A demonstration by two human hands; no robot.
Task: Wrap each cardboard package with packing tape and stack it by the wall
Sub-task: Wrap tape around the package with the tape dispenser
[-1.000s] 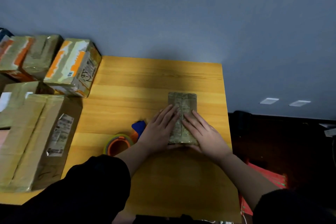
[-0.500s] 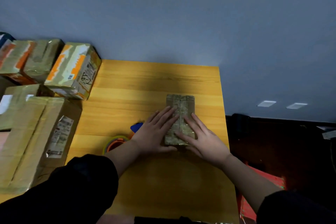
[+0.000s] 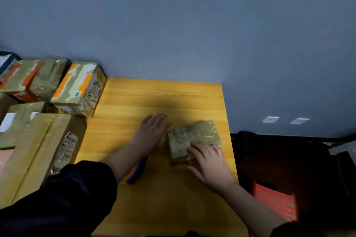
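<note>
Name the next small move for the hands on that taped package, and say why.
Probably grip the package with both hands and lift it: it looks fully taped, the right hand rests on it, the left hand lies flat beside it.

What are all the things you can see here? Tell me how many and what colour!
small taped package: one, brown-green, right part of the table, lying askew
table: one, yellow wood, against the wall
wall: one, blue-grey, behind the table
cardboard boxes: at least five, brown, some with orange and white patches, piled left of the table
tape dispenser: one, blue and orange, mostly hidden under the left forearm
red object: one, on the dark floor at right
left hand: flat, fingers straight, beside the package
right hand: fingers resting on the package's near end
</note>
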